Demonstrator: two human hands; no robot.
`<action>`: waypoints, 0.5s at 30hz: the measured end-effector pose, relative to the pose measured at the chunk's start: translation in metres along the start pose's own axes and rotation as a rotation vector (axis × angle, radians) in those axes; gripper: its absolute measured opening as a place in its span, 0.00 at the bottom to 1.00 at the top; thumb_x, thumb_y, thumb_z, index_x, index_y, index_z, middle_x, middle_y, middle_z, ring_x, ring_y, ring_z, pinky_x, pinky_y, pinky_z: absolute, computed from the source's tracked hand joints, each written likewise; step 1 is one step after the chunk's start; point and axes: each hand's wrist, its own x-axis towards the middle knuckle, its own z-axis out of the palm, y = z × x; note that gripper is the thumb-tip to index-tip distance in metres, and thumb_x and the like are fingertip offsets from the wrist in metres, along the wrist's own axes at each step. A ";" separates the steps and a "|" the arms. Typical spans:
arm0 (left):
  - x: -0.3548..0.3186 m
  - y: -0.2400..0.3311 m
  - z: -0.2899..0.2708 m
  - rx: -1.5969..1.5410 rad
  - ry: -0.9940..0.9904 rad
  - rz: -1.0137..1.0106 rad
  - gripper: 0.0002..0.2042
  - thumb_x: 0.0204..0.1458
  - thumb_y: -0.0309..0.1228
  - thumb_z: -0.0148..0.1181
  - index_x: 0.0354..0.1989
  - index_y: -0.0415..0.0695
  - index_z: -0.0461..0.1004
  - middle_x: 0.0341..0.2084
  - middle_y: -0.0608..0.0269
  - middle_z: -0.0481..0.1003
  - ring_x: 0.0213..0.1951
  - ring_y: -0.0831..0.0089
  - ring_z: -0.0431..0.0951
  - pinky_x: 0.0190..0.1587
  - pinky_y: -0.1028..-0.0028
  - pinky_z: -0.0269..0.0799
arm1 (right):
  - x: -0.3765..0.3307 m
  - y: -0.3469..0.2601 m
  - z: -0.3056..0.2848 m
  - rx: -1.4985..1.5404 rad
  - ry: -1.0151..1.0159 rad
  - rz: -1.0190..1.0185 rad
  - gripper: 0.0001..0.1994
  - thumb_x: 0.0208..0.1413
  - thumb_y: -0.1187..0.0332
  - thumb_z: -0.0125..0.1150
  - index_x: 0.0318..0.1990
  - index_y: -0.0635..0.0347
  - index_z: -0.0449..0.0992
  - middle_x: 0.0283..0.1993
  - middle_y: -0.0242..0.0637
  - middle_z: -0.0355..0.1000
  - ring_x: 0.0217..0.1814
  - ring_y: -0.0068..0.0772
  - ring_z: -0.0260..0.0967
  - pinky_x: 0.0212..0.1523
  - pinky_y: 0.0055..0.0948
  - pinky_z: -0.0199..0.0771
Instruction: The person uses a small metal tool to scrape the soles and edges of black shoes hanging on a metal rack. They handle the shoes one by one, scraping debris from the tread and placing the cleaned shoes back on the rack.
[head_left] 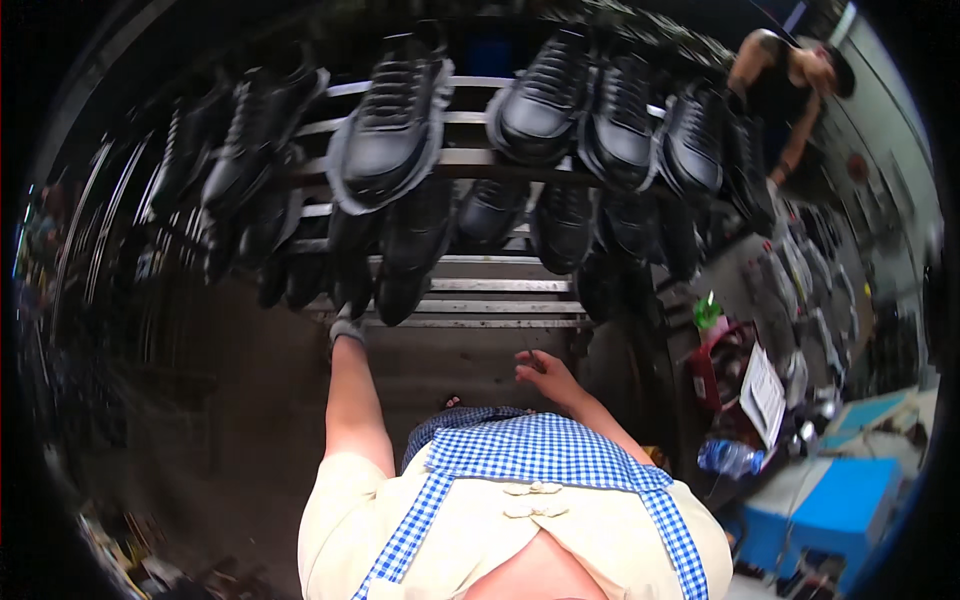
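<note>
My left hand point(346, 328), with something grey covering it, reaches up to the toe end of a black shoe point(350, 262) on the lower row of a rack. Its fingers are mostly hidden against the shoe, so I cannot tell whether they grip it. Lower than the rack and in front of my apron, my right hand point(543, 370) has half-bent fingers that stand apart. Nothing can be clearly made out in it. Black lace-up shoes hang toes down in rows, among them a large near one point(390, 130) with a pale sole edge.
Metal slats point(500, 286) span the rack. At the right are a red basket point(706, 375), white papers point(764, 395), a clear bottle point(730, 457) and a blue box point(850, 495). Another person point(785, 85) in a dark top stands at the far right beside more shoes.
</note>
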 end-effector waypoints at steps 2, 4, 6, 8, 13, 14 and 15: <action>-0.024 -0.008 0.017 0.042 0.205 0.250 0.20 0.55 0.41 0.65 0.53 0.42 0.76 0.49 0.56 0.78 0.44 0.62 0.77 0.48 0.62 0.73 | -0.005 0.015 -0.014 -0.034 0.078 -0.008 0.19 0.62 0.63 0.63 0.55 0.65 0.73 0.40 0.34 0.77 0.43 0.23 0.75 0.47 0.25 0.72; -0.101 -0.009 0.053 0.100 0.171 0.514 0.20 0.57 0.38 0.64 0.55 0.40 0.75 0.49 0.57 0.78 0.45 0.65 0.77 0.49 0.65 0.72 | -0.022 0.020 -0.032 -0.029 0.172 0.027 0.19 0.62 0.61 0.63 0.54 0.64 0.74 0.38 0.33 0.77 0.41 0.22 0.75 0.45 0.24 0.73; -0.223 0.035 0.082 0.012 -0.163 0.658 0.22 0.60 0.39 0.60 0.59 0.40 0.71 0.51 0.57 0.77 0.47 0.66 0.77 0.52 0.66 0.72 | -0.031 0.009 -0.034 0.021 0.176 0.059 0.18 0.61 0.60 0.63 0.52 0.64 0.75 0.36 0.32 0.77 0.39 0.21 0.74 0.43 0.23 0.73; -0.299 0.074 0.093 -0.042 -0.541 0.569 0.25 0.62 0.46 0.56 0.61 0.42 0.69 0.54 0.57 0.75 0.52 0.65 0.76 0.56 0.66 0.72 | -0.035 0.001 -0.035 0.102 0.151 0.057 0.18 0.61 0.59 0.63 0.51 0.64 0.76 0.35 0.31 0.76 0.36 0.20 0.73 0.41 0.22 0.73; -0.462 0.140 0.177 -0.012 -1.014 0.331 0.33 0.60 0.60 0.51 0.59 0.41 0.71 0.52 0.56 0.77 0.55 0.61 0.75 0.58 0.60 0.73 | -0.028 0.001 -0.052 0.093 0.079 0.051 0.18 0.61 0.57 0.63 0.50 0.62 0.77 0.33 0.29 0.75 0.32 0.20 0.72 0.36 0.21 0.70; -0.463 0.146 0.189 0.002 -1.064 0.265 0.33 0.59 0.59 0.53 0.58 0.41 0.72 0.51 0.56 0.78 0.55 0.61 0.76 0.58 0.58 0.74 | -0.028 0.000 -0.056 0.093 0.072 0.044 0.18 0.61 0.57 0.63 0.50 0.61 0.77 0.33 0.29 0.75 0.32 0.19 0.72 0.35 0.22 0.70; -0.458 0.152 0.199 -0.007 -0.950 0.261 0.31 0.59 0.58 0.55 0.57 0.41 0.73 0.51 0.55 0.78 0.54 0.60 0.77 0.57 0.58 0.75 | -0.027 -0.001 -0.059 0.094 0.060 0.033 0.17 0.61 0.57 0.63 0.50 0.61 0.77 0.33 0.30 0.76 0.32 0.19 0.73 0.35 0.23 0.70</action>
